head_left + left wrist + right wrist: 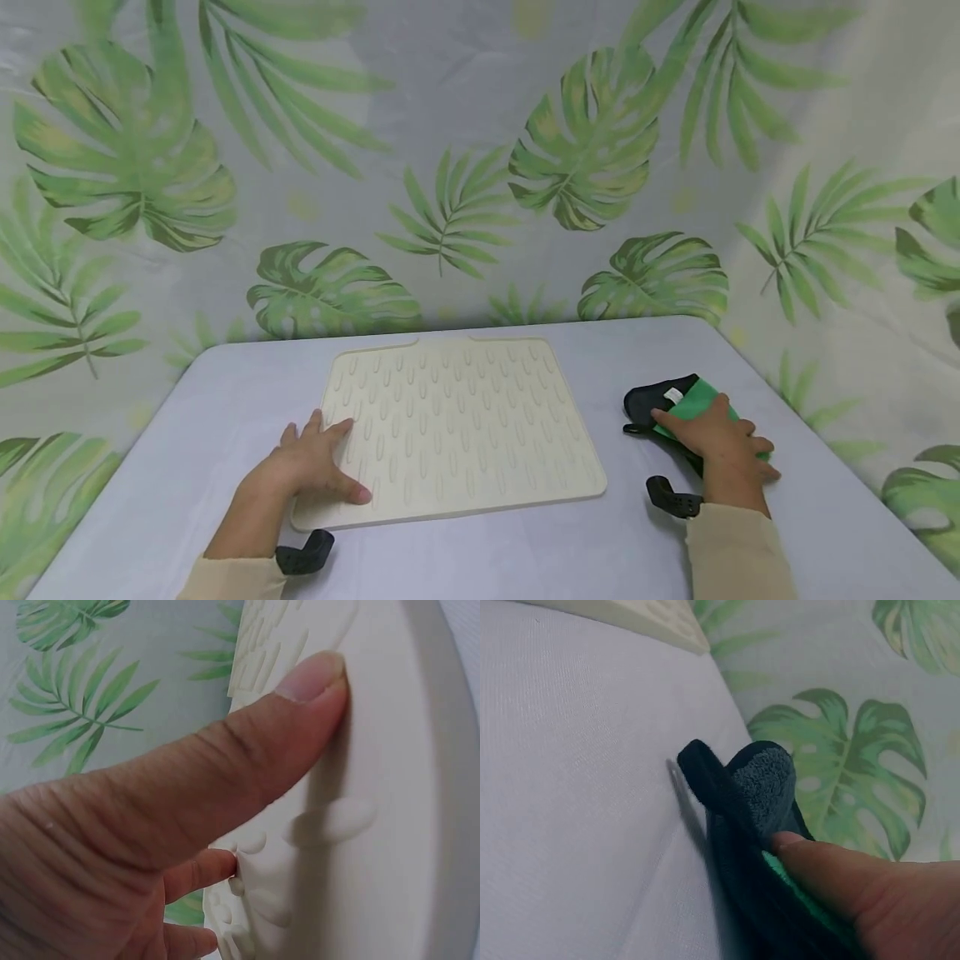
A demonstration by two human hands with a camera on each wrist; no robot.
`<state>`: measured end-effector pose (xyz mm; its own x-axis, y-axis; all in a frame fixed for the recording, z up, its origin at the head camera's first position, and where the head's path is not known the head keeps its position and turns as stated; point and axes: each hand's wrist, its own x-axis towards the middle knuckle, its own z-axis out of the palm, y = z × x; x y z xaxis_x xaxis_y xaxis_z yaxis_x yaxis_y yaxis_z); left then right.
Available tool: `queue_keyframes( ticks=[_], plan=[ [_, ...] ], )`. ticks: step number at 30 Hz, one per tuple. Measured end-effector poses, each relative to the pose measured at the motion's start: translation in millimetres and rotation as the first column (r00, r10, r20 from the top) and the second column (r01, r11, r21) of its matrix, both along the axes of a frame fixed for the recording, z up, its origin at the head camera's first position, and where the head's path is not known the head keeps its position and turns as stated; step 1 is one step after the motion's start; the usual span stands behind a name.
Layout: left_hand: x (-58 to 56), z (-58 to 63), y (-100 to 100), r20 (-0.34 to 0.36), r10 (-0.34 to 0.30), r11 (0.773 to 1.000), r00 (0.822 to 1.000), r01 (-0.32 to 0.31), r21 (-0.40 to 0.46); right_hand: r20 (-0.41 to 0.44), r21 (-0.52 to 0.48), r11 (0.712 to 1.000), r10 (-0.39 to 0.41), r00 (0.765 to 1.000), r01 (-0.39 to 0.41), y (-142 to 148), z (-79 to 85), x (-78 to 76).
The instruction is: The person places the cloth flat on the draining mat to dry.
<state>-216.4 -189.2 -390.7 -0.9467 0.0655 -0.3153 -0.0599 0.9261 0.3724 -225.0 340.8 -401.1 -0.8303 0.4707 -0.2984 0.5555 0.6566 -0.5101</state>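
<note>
A cream mat [457, 417] covered with raised oblong bumps lies flat on the white table. My left hand [315, 462] rests on its left edge with fingers spread. The left wrist view shows the thumb [225, 765] lying across the mat's bumpy face [382, 772]. To the right is a dark cloth piece [647, 403] with a green panel, a white tag and a hanging loop. Over the green part lies my right hand [723, 437], fingers spread. In the right wrist view its thumb [832, 874] touches the cloth beside a grey terry patch [765, 784]; the other fingers are hidden there.
The white tabletop [487, 554] has rounded far corners. Behind it hangs a pale curtain [465, 125] printed with green leaves, which also runs down both sides. Each wrist wears a small black camera mount, one at the left wrist [306, 553] and one at the right [673, 497].
</note>
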Motion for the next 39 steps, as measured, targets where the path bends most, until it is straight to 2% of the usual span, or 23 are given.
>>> queue_keyframes(
  ticks=[4, 9, 18, 23, 26, 29, 33, 39],
  plan=[
    [1.1, 0.9, 0, 0.000, 0.001, 1.000, 1.000, -0.001, 0.006, -0.026, 0.050, 0.997, 0.052, 0.998, -0.051, -4, 3.4, -1.3],
    [0.9, 2.5, -1, -0.014, -0.019, 1.000, 1.000, 0.019, 0.009, -0.108, 0.145, 0.986, 0.101, 0.989, -0.085, -16, 5.4, -6.4],
    [2.9, -0.4, 0, -0.013, -0.034, 0.999, 0.999, 0.034, 0.012, -0.176, 0.269, 0.948, 0.218, 0.960, -0.167, -32, -0.7, -14.2],
    [0.9, -1.8, 3, -0.008, -0.034, 0.999, 0.999, 0.034, 0.038, -0.185, 0.276, 0.943, 0.239, 0.953, -0.183, -27, -2.0, -14.4],
    [0.6, -1.8, 5, -0.007, -0.040, 0.999, 0.999, 0.040, 0.027, -0.187, 0.249, 0.951, 0.231, 0.955, -0.181, -24, -1.5, -12.6],
    [1.0, -0.2, 4, -0.007, -0.035, 0.999, 0.999, 0.035, 0.011, -0.230, 0.217, 0.963, 0.209, 0.950, -0.160, -24, 1.5, -12.5],
    [1.9, -0.2, 1, -0.011, -0.037, 0.999, 0.999, 0.037, 0.004, -0.331, 0.195, 0.973, 0.186, 0.925, -0.125, -27, 9.9, -13.4],
    [3.1, -2.9, -2, 0.000, -0.026, 0.999, 1.000, 0.026, 0.025, -0.479, 0.172, 0.980, 0.172, 0.861, -0.100, -34, 30.8, -9.5]
  ],
)
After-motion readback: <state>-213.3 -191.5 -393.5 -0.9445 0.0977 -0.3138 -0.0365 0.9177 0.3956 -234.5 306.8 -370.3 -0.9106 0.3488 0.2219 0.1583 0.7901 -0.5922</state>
